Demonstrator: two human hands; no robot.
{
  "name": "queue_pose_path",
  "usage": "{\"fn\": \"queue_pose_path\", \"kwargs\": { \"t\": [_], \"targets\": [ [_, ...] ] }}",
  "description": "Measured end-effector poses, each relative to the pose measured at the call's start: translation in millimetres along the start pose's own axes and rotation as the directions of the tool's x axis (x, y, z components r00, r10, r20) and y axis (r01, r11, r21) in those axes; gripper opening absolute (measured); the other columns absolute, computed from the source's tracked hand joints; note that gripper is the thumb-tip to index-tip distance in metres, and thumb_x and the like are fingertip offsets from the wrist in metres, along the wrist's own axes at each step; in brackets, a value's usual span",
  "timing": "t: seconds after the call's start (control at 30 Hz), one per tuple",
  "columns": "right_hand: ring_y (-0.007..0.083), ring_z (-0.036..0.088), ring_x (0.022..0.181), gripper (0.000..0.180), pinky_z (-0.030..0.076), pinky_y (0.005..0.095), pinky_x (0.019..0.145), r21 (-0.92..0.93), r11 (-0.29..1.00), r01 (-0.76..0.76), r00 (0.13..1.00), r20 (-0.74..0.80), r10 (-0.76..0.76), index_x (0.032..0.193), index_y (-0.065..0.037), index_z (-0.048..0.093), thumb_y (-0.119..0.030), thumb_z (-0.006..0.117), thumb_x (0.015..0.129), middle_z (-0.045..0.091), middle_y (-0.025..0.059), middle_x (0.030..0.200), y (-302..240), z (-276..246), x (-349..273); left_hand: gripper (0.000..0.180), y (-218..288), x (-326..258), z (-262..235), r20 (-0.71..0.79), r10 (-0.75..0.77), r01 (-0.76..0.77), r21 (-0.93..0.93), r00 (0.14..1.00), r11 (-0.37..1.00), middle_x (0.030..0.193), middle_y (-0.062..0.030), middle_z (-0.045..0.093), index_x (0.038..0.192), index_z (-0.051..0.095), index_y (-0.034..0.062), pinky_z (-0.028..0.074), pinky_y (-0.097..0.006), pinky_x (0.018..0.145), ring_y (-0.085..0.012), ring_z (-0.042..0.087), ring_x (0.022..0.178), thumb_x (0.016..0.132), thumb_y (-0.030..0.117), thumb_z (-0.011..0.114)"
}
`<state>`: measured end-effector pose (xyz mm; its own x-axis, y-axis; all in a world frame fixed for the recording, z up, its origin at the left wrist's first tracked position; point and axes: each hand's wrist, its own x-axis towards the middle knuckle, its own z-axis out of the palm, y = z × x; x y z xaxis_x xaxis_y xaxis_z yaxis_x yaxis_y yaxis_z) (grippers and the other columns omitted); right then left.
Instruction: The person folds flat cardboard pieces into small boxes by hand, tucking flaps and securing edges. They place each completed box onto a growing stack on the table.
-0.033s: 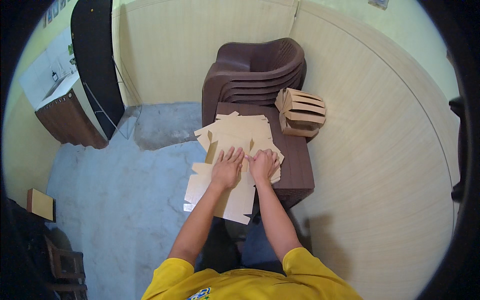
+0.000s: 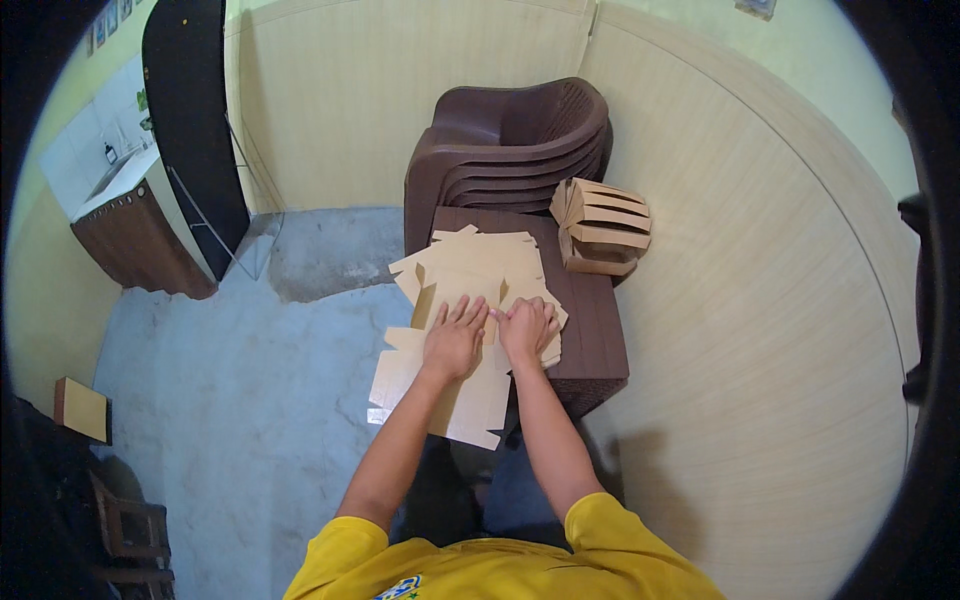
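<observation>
A flat, die-cut cardboard box blank (image 2: 465, 400) lies across the brown table (image 2: 595, 335), its near end reaching past the table's front edge. Two of its flaps stand up beyond my hands. My left hand (image 2: 455, 342) rests palm down on the blank, fingers stretched out and a little apart. Close beside it, my right hand (image 2: 528, 332) has its fingers curled and closed on a cardboard flap near the blank's right side. The exact grip is partly hidden under the fingers. More flat cardboard blanks (image 2: 512, 252) lie beneath and beyond, edges fanned out.
Several folded cardboard boxes (image 2: 605, 225) sit together at the table's far right corner. Stacked brown plastic chairs (image 2: 500, 160) stand behind the table. A panelled wall (image 2: 760, 300) rises on the right, and blue-grey floor (image 2: 240, 400) extends to the left.
</observation>
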<state>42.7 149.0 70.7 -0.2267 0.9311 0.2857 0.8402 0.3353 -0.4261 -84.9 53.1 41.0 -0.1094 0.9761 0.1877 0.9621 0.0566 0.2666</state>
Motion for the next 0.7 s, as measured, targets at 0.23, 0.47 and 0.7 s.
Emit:
{"fn": "queue_pose_path", "kwargs": {
  "t": [0.23,0.47,0.7],
  "targets": [
    [0.0398,0.071,0.105,0.028,0.056,0.0514,0.09,0.039,0.996,0.081,0.978,0.189,-0.087,0.102,-0.008,0.079,-0.033,0.083,0.091,0.072,0.0156,0.111,15.7,-16.9,-22.9,0.059,4.8,8.4,6.8,-0.216,-0.152,0.097,-0.246,0.965,0.965,0.175,-0.0177,0.035,0.166,0.042,0.0082,0.02,-0.053,0.135,-0.0344,0.031,0.162,0.112,0.03,0.045],
    [0.0413,0.073,0.104,0.036,0.059,0.053,0.09,0.016,0.994,0.105,0.974,0.201,-0.106,0.108,-0.002,0.077,-0.033,0.082,0.091,0.072,0.0226,0.107,9.8,-41.8,-52.2,0.056,-23.6,15.2,17.5,-0.099,-0.146,0.101,-0.362,0.984,0.927,0.171,-0.0281,0.035,0.155,0.055,0.0081,0.02,-0.059,0.134,-0.0413,0.03,0.162,0.1,0.023,0.052],
    [0.0428,0.073,0.107,0.049,0.059,0.0548,0.092,0.008,0.999,0.05,0.945,0.324,-0.05,0.113,0.004,0.073,-0.038,0.082,0.089,0.07,0.0268,0.113,2.6,-46.9,-46.5,0.061,-4.3,7.3,1.4,-0.093,-0.121,0.095,-0.242,0.988,0.966,0.17,-0.0301,0.036,0.149,0.065,0.0188,0.018,-0.062,0.133,-0.0404,0.035,0.16,0.097,0.049,0.062]
  ]
}}
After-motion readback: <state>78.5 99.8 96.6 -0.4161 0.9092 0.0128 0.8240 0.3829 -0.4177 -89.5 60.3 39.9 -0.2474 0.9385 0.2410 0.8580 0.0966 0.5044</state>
